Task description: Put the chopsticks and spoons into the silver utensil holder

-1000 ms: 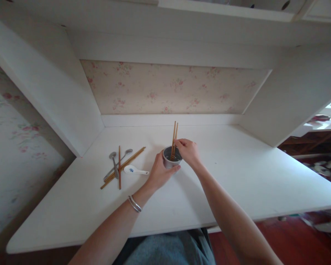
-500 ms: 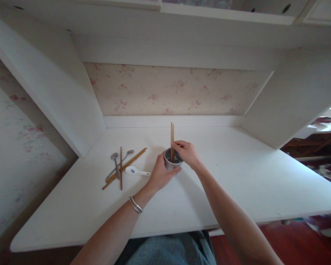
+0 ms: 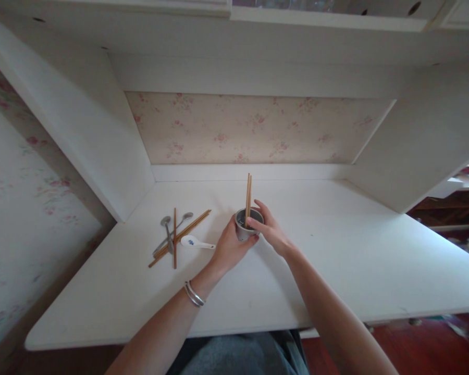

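A grey metal utensil cup [image 3: 245,235] with small holes stands upright on the white desk. Two wooden chopsticks [image 3: 249,192] stick up out of it, leaning slightly. My left hand [image 3: 231,245] wraps round the cup's left and front side, thumb low in front. Around the right side of the cup is my right hand [image 3: 273,233], its thumb across the rim near the chopsticks and its fingers behind. Left of the cup lie several loose chopsticks [image 3: 194,223], a metal spoon [image 3: 167,232], a second metal spoon [image 3: 186,215] and a white ceramic spoon [image 3: 195,242] with a blue pattern.
The white desk [image 3: 355,250] has a low back ledge and tall side panels [image 3: 426,140]. A shelf [image 3: 258,41] overhangs it. My lap is at the front edge. Beyond the right panel are a dark wooden shelf and clutter.
My right hand has let go of the chopsticks and moved down onto the cup's right side. The chopsticks stay standing in the cup. The view has shifted slightly.
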`<state>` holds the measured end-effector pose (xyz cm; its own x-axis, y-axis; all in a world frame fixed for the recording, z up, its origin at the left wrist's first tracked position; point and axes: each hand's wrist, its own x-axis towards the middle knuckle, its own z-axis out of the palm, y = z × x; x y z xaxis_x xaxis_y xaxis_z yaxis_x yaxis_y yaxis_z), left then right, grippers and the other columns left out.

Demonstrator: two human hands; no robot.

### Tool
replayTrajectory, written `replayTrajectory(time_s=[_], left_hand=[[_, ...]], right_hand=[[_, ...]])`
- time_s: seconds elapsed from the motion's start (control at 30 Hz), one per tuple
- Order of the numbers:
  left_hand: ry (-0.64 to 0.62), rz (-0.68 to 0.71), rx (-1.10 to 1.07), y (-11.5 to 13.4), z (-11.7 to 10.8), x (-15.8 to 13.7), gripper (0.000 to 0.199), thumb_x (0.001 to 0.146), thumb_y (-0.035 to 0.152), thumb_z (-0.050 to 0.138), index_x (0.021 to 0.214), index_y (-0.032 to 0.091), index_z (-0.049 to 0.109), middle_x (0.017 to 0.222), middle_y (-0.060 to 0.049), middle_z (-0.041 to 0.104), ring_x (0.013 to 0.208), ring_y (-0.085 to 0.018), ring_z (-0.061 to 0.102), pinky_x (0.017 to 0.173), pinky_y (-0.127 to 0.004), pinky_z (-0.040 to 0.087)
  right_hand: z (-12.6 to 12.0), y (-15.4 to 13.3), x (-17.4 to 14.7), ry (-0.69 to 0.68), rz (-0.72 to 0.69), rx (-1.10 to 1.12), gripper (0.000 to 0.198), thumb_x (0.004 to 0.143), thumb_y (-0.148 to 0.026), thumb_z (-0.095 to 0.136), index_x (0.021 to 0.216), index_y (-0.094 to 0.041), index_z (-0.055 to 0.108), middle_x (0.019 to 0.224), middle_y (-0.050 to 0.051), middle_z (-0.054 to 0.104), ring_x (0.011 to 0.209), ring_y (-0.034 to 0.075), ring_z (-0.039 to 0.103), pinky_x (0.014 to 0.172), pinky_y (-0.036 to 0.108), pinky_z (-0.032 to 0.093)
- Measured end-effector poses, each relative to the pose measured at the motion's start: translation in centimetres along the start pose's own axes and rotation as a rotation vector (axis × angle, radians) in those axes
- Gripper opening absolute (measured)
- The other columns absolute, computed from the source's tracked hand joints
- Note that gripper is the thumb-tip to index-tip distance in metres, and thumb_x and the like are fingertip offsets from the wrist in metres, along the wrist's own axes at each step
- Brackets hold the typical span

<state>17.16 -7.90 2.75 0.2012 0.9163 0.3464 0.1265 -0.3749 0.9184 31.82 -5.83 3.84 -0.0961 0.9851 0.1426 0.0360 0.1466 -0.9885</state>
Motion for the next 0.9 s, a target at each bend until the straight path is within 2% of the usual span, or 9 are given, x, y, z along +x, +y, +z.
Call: replayTrajectory(time_s=[0.13,0.2,0.27,0.37,0.47,0.57,0.63,0.73,0.9], left_hand=[[-0.028,0.003,0.198,-0.1,-1.7,-0.4,0.072,0.062,0.036,0.078,0.126,0.022,0.049,0.125,-0.012,0.055,0.117,-0.028,0.051,0.1,-0.045,0.039],[-0.047,-0.024,0.316,0.0,-3.0,-1.0,0.09,0.054,0.044,0.082,0.131,0.02,0.044,0.133,-0.016,0.049,0.122,-0.032,0.047,0.101,-0.047,0.038],[-0.086,-0.054,0.389,0.5,-4.7,-1.6,0.099,0.054,0.05,0.081,0.138,0.02,0.037,0.138,-0.017,0.045,0.124,-0.031,0.046,0.102,-0.045,0.039],[-0.125,-0.13,0.428,1.8,-8.2,-1.8,0.079,0.067,0.054,0.07,0.134,0.021,0.043,0.131,-0.013,0.055,0.111,-0.025,0.058,0.091,-0.037,0.048],[-0.071,-0.212,0.657,2.4,-12.6,-0.7,0.044,0.081,0.055,0.051,0.108,0.022,0.062,0.108,-0.007,0.068,0.089,-0.021,0.066,0.078,-0.032,0.05],[0.026,-0.339,1.049,1.5,-16.8,0.9,0.036,0.084,0.05,0.043,0.089,0.024,0.067,0.094,-0.005,0.071,0.09,-0.025,0.065,0.078,-0.035,0.047],[-0.076,-0.469,1.21,0.3,-18.5,1.7,0.035,0.082,0.048,0.043,0.086,0.025,0.069,0.091,-0.007,0.072,0.089,-0.028,0.065,0.074,-0.036,0.047],[-0.198,-0.584,1.35,-1.4,-19.3,2.6,0.039,0.08,0.049,0.042,0.087,0.023,0.071,0.096,-0.012,0.071,0.091,-0.031,0.065,0.072,-0.036,0.047],[-0.251,-0.685,1.361,-3.0,-18.8,3.3,0.044,0.075,0.047,0.046,0.093,0.015,0.07,0.1,-0.022,0.069,0.091,-0.037,0.065,0.067,-0.037,0.047]], right_hand=[[0.1,0.3,-1.2,-0.066,-0.022,0.02,0.116,0.063,-0.036,0.081,0.149,-0.025,0.004,0.136,0.012,0.048,0.12,0.026,0.053,0.104,0.044,0.039],[0.0,0.6,-1.4,-0.081,-0.045,-0.009,0.121,0.059,-0.035,0.083,0.149,-0.025,0.004,0.136,0.012,0.048,0.121,0.027,0.051,0.105,0.046,0.037],[0.0,1.2,-1.3,-0.069,-0.073,-0.059,0.121,0.056,-0.035,0.085,0.149,-0.026,0.008,0.138,0.012,0.046,0.123,0.028,0.049,0.106,0.047,0.036],[-0.1,2.2,-0.9,-0.02,-0.1,-0.126,0.12,0.054,-0.035,0.086,0.148,-0.027,0.012,0.135,0.011,0.049,0.121,0.029,0.051,0.105,0.049,0.036],[-0.2,2.9,-0.6,0.002,-0.107,-0.147,0.117,0.054,-0.036,0.086,0.147,-0.029,0.016,0.131,0.011,0.052,0.119,0.03,0.053,0.103,0.051,0.037],[-0.2,3.1,-0.6,-0.005,-0.106,-0.132,0.114,0.054,-0.037,0.085,0.146,-0.031,0.019,0.132,0.01,0.052,0.118,0.03,0.053,0.102,0.051,0.04],[-0.1,3.1,-0.6,-0.002,-0.095,-0.132,0.113,0.054,-0.037,0.085,0.146,-0.032,0.019,0.134,0.009,0.05,0.116,0.03,0.054,0.1,0.05,0.042],[0.1,3.3,-0.7,0.003,-0.072,-0.12,0.112,0.055,-0.036,0.085,0.145,-0.032,0.019,0.134,0.009,0.05,0.113,0.029,0.056,0.099,0.05,0.043],[0.3,3.5,-0.7,-0.042,-0.058,-0.013,0.11,0.056,-0.032,0.085,0.145,-0.03,0.02,0.128,0.009,0.055,0.112,0.027,0.058,0.101,0.05,0.042]])
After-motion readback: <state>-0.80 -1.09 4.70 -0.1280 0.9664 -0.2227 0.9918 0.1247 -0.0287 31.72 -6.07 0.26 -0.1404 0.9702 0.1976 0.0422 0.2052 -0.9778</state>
